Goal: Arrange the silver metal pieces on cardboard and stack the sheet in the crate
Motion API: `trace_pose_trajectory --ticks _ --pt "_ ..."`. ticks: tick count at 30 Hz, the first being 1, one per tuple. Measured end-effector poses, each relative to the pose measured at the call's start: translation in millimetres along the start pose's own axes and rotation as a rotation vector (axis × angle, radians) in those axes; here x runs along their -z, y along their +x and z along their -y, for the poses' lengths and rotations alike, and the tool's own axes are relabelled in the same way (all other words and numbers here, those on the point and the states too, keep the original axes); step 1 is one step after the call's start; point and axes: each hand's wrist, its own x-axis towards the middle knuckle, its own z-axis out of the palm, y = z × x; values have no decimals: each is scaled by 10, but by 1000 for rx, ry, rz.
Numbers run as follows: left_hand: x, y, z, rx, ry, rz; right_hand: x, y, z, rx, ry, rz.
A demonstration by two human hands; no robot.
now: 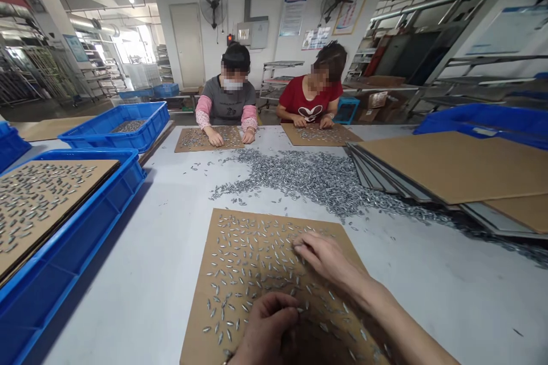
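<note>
A brown cardboard sheet [240,274] lies before me on the white table, with many small spindle-shaped silver metal pieces [222,313] spread over it in loose rows. Over its lower middle is my left hand [269,325], thumb and forefinger pinched together; a small metal piece [300,310] shows at their tips. My right hand [323,256] reaches in from the right over the sheet's upper right part. Its thumb and fingers are closed together close to the cardboard, and whatever is between them is hidden.
A heap of loose metal pieces [308,177] spreads beyond my sheet. Stacked cardboard sheets [462,165] stand at right. Blue crates [85,239] line the left, one holding a covered sheet [55,194]. Across the table, two people [229,97] work over cardboard sheets [319,136].
</note>
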Motion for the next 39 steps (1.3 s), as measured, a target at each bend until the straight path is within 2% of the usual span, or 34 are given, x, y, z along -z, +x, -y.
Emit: trace_pose_trajectory --ticks 3,6,10,13,15,20,24,27,31,35,39 --pt "-17 -41 -14 -83 -49 0 0 -406 257 12 231 58" --pt "-58 -92 -16 -142 -15 -24 -89 -758 454 -38 340 67" --pt "-116 -146 -10 -174 133 -88 -193 -958 544 -162 419 18" --pt "-137 -164 -17 -192 203 -130 -181 -915 500 -249 486 61" --pt "-137 -166 -27 -197 168 -135 -151 -796 413 -282 483 56" --pt "-108 -142 -39 -113 72 -70 -209 -281 110 -267 264 -205" --pt "-87 -109 -31 -44 33 -13 -422 -2 -11 -252 173 -218" --pt "-88 -95 -33 18 26 -7 -543 43 -35 -270 126 -203" --pt "-106 -104 -49 40 22 -8 -571 55 -52 -307 57 -164" --pt "-116 -112 -54 46 36 -17 -472 55 -62 -333 77 -158" --pt "-126 -135 -70 26 66 -23 -245 -148 36 -338 154 -274"
